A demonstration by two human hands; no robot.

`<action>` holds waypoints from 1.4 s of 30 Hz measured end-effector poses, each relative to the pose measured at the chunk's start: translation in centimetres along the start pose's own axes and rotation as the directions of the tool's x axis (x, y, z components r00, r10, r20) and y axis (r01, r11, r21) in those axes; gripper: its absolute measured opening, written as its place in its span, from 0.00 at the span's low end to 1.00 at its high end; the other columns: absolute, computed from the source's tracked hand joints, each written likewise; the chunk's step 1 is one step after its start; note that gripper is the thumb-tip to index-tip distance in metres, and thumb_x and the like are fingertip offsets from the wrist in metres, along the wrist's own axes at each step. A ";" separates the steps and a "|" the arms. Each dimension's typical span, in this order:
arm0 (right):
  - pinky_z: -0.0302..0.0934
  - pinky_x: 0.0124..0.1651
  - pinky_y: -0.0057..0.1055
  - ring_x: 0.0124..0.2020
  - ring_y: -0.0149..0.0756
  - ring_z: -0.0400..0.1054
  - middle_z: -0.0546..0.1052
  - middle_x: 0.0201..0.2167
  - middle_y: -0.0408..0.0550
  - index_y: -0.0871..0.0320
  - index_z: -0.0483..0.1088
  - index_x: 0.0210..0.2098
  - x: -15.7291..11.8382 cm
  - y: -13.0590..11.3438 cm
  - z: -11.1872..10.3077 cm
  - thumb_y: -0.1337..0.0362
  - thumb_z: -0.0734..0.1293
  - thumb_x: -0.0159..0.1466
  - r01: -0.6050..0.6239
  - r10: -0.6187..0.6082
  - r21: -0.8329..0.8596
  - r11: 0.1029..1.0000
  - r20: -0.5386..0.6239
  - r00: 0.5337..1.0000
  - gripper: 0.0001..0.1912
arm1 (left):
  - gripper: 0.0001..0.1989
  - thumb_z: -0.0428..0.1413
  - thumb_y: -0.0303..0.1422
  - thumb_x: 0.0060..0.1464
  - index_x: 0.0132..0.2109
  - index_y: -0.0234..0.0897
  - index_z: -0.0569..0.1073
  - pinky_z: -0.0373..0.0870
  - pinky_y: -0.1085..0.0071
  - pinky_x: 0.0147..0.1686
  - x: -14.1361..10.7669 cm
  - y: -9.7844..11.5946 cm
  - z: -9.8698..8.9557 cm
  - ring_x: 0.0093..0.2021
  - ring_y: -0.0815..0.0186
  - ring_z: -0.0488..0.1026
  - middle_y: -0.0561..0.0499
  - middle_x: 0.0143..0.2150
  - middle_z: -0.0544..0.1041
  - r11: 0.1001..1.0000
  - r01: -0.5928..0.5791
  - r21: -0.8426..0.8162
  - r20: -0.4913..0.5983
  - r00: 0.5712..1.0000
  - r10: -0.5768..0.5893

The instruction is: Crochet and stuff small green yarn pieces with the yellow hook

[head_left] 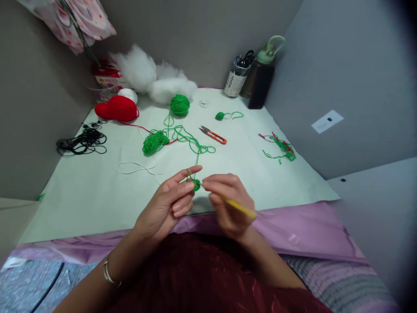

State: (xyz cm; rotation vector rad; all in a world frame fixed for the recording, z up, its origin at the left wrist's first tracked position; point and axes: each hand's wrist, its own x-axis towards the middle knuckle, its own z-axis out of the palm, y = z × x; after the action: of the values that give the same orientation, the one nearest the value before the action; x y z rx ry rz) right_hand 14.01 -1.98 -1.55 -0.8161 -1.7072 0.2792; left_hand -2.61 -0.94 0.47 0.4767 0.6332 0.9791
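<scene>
Near the table's front edge, my left hand pinches a small green crocheted piece between thumb and fingers, with its index finger stretched out and green yarn over it. My right hand is closed around a yellow-handled hook, whose tip meets the right side of the green piece. From the piece a green strand runs up to loose loops on the table. Beyond these lie a green yarn bundle and a round green ball. Orange snips rest right of the loops.
Red yarn, black yarn and white stuffing are at the left and back. A small green piece lies behind the snips. A pen cup, bottle and phone stand back right. Yarn scraps lie right.
</scene>
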 end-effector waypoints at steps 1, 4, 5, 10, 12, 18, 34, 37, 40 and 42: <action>0.75 0.41 0.36 0.39 0.36 0.77 0.80 0.40 0.48 0.51 0.78 0.51 0.2 0.0 0.0 0.69 0.64 0.73 -0.092 0.098 0.127 0.988 -0.039 0.994 0.12 | 0.18 0.68 0.26 0.55 0.53 0.33 0.81 0.53 0.87 0.15 0.0 0.1 0.0 0.17 0.83 0.47 0.63 0.21 0.59 1.000 -0.010 0.005 -0.011 1.000 0.010; 0.72 0.34 0.33 0.31 0.32 0.74 0.78 0.36 0.46 0.51 0.78 0.47 0.6 0.0 0.3 0.67 0.62 0.75 -0.239 0.264 0.340 0.910 -0.031 0.964 0.13 | 0.19 0.69 0.25 0.53 0.53 0.35 0.81 0.55 0.86 0.15 0.0 -0.1 0.3 0.16 0.85 0.53 0.59 0.29 0.70 0.993 -0.097 0.063 -0.054 0.993 0.100; 0.72 0.35 0.33 0.33 0.33 0.74 0.79 0.38 0.46 0.51 0.78 0.47 0.6 0.1 0.4 0.67 0.63 0.74 -0.227 0.240 0.294 0.929 -0.009 0.971 0.12 | 0.20 0.69 0.25 0.52 0.53 0.36 0.80 0.56 0.86 0.15 0.0 -0.3 0.5 0.16 0.85 0.55 0.57 0.32 0.73 0.988 -0.133 0.082 -0.059 0.989 0.138; 0.74 0.45 0.35 0.45 0.38 0.76 0.81 0.48 0.51 0.51 0.77 0.55 -0.3 0.3 0.8 0.72 0.69 0.69 0.109 -0.105 -0.185 0.977 0.033 0.994 0.18 | 0.22 0.69 0.28 0.54 0.57 0.37 0.80 0.57 0.87 0.16 -0.1 -0.8 0.6 0.17 0.83 0.53 0.61 0.24 0.65 0.993 -0.109 0.047 -0.035 0.993 0.110; 0.74 0.44 0.35 0.44 0.37 0.76 0.81 0.45 0.50 0.51 0.77 0.54 -0.3 0.5 0.7 0.72 0.68 0.70 0.070 -0.073 -0.101 0.992 -0.026 0.997 0.16 | 0.19 0.68 0.27 0.55 0.55 0.33 0.81 0.55 0.87 0.16 0.0 -0.4 0.3 0.17 0.83 0.47 0.63 0.22 0.60 1.000 -0.014 0.005 -0.011 1.000 0.014; 0.67 0.32 0.32 0.29 0.30 0.70 0.77 0.35 0.45 0.52 0.80 0.42 0.8 0.5 0.0 0.64 0.65 0.73 -0.342 0.426 0.560 0.754 -0.021 0.905 0.10 | 0.12 0.66 0.25 0.55 0.48 0.32 0.84 0.51 0.87 0.15 0.2 0.6 0.0 0.18 0.83 0.42 0.63 0.21 0.58 1.000 -0.018 -0.006 -0.002 1.000 0.018; 0.68 0.33 0.29 0.29 0.29 0.72 0.81 0.36 0.45 0.53 0.79 0.40 1.0 1.2 0.6 0.58 0.70 0.70 -0.494 0.536 0.714 0.497 0.195 0.821 0.08 | 0.12 0.69 0.29 0.52 0.45 0.36 0.83 0.53 0.83 0.17 0.1 -0.2 0.6 0.18 0.83 0.54 0.57 0.30 0.70 0.975 -0.122 0.187 -0.048 0.990 0.133; 0.69 0.36 0.30 0.32 0.29 0.72 0.80 0.39 0.44 0.51 0.81 0.42 0.8 1.0 0.9 0.61 0.71 0.69 -0.473 0.501 0.634 0.612 0.152 0.852 0.05 | 0.13 0.69 0.29 0.53 0.46 0.38 0.82 0.54 0.82 0.18 0.2 -0.7 0.5 0.19 0.82 0.56 0.57 0.30 0.71 0.953 -0.190 0.234 -0.068 0.975 0.211; 0.68 0.40 0.29 0.36 0.30 0.72 0.80 0.37 0.43 0.51 0.82 0.39 0.8 0.8 1.1 0.68 0.75 0.64 -0.456 0.470 0.545 0.703 0.124 0.874 0.06 | 0.12 0.69 0.30 0.54 0.47 0.40 0.83 0.56 0.82 0.19 0.3 -1.0 0.2 0.20 0.80 0.58 0.57 0.30 0.71 0.937 -0.228 0.265 -0.051 0.967 0.249; 0.68 0.39 0.29 0.35 0.30 0.72 0.80 0.34 0.42 0.52 0.82 0.36 0.9 0.8 1.2 0.70 0.76 0.62 -0.484 0.502 0.548 0.682 0.130 0.855 0.06 | 0.12 0.69 0.30 0.54 0.46 0.40 0.83 0.56 0.81 0.19 0.3 -1.0 0.1 0.20 0.80 0.59 0.57 0.30 0.70 0.936 -0.228 0.267 -0.035 0.969 0.246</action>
State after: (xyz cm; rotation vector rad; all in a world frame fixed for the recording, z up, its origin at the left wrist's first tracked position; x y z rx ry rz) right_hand 13.15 -0.50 -1.68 -0.8028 -1.2257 1.0939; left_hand -1.83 -1.12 -0.16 0.7703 0.7836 1.1500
